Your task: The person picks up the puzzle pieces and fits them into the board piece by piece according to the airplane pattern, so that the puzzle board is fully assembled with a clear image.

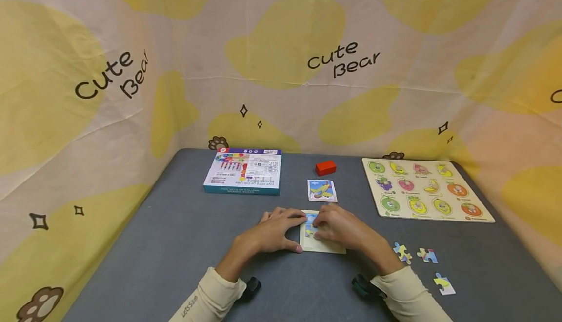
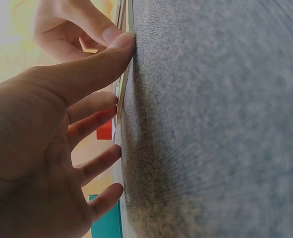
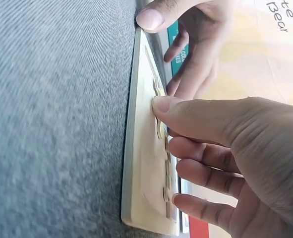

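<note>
A small pale puzzle tray [image 1: 325, 248] lies on the table in front of me, with blue and yellow jigsaw pieces [image 1: 310, 220] partly set in it. My left hand [image 1: 274, 229] rests at the tray's left side, its thumb by the near corner and its fingers spread along the edge. Over the tray, my right hand [image 1: 340, 227] pinches a puzzle piece [image 3: 161, 130] between thumb and fingers; the fingers hide much of that piece. Several fingers of this hand hover close to the set pieces. Just beyond the tray lies a picture card with a yellow airplane [image 1: 322, 191].
Three loose puzzle pieces [image 1: 445, 284] lie to the right of my right forearm. A fruit-picture board [image 1: 426, 190] is at the back right. Behind the card sits a red block [image 1: 325, 168]; a flat teal-edged box [image 1: 243, 173] lies at the back left. Patterned cloth [image 1: 281, 44] walls the table.
</note>
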`<move>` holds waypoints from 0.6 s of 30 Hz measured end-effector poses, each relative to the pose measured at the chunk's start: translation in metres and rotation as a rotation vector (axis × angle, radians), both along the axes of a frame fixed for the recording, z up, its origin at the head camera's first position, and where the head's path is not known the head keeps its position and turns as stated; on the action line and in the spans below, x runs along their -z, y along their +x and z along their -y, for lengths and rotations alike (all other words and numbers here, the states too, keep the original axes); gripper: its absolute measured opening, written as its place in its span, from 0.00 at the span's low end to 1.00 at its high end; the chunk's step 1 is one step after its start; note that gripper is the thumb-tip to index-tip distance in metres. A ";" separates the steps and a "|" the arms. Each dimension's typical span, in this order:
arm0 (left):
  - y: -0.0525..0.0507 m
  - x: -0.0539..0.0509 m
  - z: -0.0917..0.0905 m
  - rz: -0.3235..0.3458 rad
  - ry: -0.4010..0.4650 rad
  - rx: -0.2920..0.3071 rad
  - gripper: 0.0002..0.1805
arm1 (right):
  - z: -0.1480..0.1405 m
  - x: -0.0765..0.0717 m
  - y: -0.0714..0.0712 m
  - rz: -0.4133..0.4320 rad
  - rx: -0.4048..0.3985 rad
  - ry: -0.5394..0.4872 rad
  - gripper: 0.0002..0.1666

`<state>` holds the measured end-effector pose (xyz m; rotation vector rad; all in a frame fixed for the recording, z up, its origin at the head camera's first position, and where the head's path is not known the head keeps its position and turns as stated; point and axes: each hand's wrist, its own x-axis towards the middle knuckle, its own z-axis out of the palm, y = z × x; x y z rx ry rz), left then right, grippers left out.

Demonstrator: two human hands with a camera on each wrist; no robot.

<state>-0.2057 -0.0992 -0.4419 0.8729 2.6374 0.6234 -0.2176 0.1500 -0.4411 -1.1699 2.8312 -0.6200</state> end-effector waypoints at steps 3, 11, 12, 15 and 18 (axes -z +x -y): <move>0.000 0.000 0.000 -0.005 0.000 0.000 0.42 | 0.002 0.000 -0.001 0.012 0.003 -0.007 0.10; 0.000 0.001 0.000 -0.016 -0.002 -0.001 0.42 | 0.002 0.003 -0.003 0.010 0.001 -0.043 0.10; 0.000 0.001 0.000 -0.015 -0.002 -0.001 0.42 | 0.001 0.003 -0.003 0.009 0.002 -0.050 0.10; 0.001 0.000 0.000 -0.017 -0.002 0.000 0.42 | 0.001 0.005 -0.003 0.006 0.002 -0.060 0.09; 0.001 0.000 0.000 -0.016 -0.002 0.002 0.42 | 0.002 0.005 -0.003 0.009 0.003 -0.056 0.08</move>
